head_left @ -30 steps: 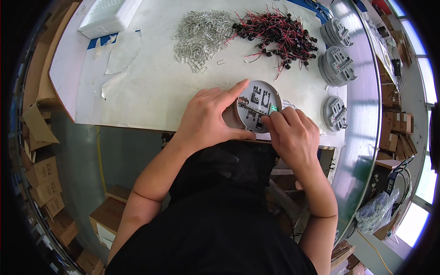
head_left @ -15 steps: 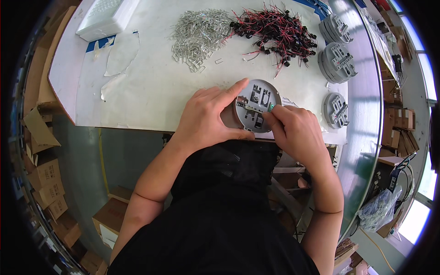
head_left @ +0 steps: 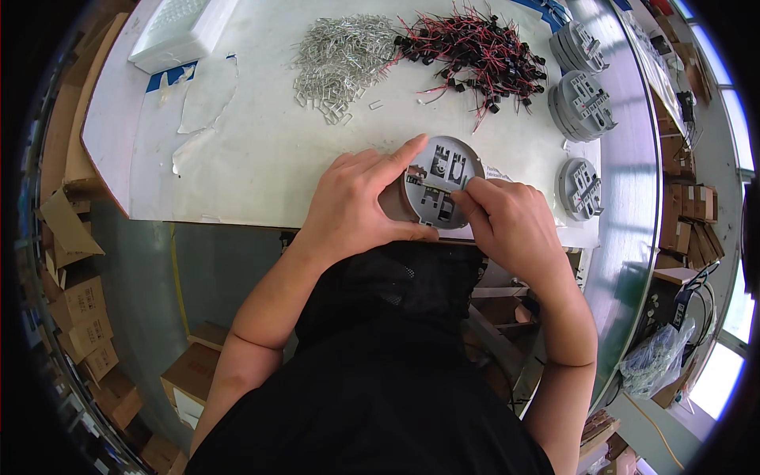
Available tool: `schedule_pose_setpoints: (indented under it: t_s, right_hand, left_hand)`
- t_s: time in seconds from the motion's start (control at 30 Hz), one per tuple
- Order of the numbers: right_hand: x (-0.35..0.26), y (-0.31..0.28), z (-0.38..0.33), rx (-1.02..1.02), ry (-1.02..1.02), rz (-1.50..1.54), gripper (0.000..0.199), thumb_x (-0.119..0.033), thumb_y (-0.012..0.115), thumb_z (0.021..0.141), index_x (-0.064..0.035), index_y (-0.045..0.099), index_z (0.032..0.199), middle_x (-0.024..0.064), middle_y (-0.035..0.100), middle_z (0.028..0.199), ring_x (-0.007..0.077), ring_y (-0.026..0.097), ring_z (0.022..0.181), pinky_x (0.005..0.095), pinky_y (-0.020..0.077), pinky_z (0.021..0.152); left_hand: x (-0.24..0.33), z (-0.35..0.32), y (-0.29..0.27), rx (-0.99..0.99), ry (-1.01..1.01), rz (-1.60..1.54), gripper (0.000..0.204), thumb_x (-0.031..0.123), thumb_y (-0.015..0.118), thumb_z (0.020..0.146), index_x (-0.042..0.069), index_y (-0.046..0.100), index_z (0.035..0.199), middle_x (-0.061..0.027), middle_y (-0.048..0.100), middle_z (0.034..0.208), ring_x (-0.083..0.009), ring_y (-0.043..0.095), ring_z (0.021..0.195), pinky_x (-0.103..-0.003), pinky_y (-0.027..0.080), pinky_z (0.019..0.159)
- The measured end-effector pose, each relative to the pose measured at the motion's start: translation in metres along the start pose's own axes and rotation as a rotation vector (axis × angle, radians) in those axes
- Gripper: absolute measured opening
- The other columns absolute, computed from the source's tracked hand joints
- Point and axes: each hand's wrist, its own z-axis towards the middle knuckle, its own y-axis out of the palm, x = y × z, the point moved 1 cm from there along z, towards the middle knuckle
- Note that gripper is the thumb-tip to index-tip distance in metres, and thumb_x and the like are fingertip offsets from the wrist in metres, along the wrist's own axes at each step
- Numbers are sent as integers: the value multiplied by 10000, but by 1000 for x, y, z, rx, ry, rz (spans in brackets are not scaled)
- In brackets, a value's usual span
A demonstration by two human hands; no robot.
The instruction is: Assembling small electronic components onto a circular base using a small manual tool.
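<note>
1. Left hand [head_left: 356, 198]: clamped around round gray housing [head_left: 442, 184], which sits between both hands.
2. Right hand [head_left: 514, 222]: fingertips bunched at housing's right side; can't tell if gripping.
3. Green piece [head_left: 465, 182] beside those fingertips: less exposed than a second ago; suggests close work there.

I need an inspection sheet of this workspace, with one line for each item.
Surface: white table, covering torn at left.
Work pieces: round gray housing between the hands; similar gray housings at right.
Clutter: piles of U-shaped metal pieces and black parts with red wires.
Hands: left hand grips the housing; right hand at its right side, grip unclear.
Cables: dark cables, far right.
Surroundings: cardboard boxes on both sides.
</note>
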Motion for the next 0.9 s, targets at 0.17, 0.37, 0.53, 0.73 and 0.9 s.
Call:
schedule_pose_setpoints:
  t_s: [0.17,0.37,0.53,0.73,0.9]
  right_hand:
    - [-10,-4,6,-43,-9,-41,289,-247,682,1021,-44,646,819,156,679,705,424,675,661,514,530,590]
    - [-29,-26,12,-182,-28,-239,270,-197,687,1011,-25,620,814,188,642,665,436,659,648,524,513,596]
    - [-36,-35,18,-173,-69,-267,285,-193,675,1018,-32,612,792,181,647,654,412,688,641,507,531,590]
    - [-35,-27,18,-175,-94,-354,271,-198,676,1021,-53,605,803,158,643,646,369,694,622,475,536,563]
    - [-27,-9,0,-129,-106,-479,254,-227,682,1025,-74,600,841,109,624,685,312,689,614,421,528,524]
  left_hand:
    - [-1,0,3,24,37,-9,1113,522,981,622,106,572,1570,-69,647,841,-268,641,799,-425,520,846]
    - [-4,-3,1,0,8,11,1105,605,939,646,105,581,1563,-75,647,840,-272,642,812,-427,519,862]
    - [-2,0,0,-28,-15,15,1095,658,908,662,117,588,1559,-82,653,852,-280,644,820,-429,521,872]
    - [-2,0,-1,16,3,-12,1102,544,981,589,127,618,1543,-44,626,832,-244,610,779,-394,508,828]
    - [0,-1,-2,-33,-4,21,1090,638,922,660,115,589,1557,-88,699,926,-286,676,877,-429,526,903]
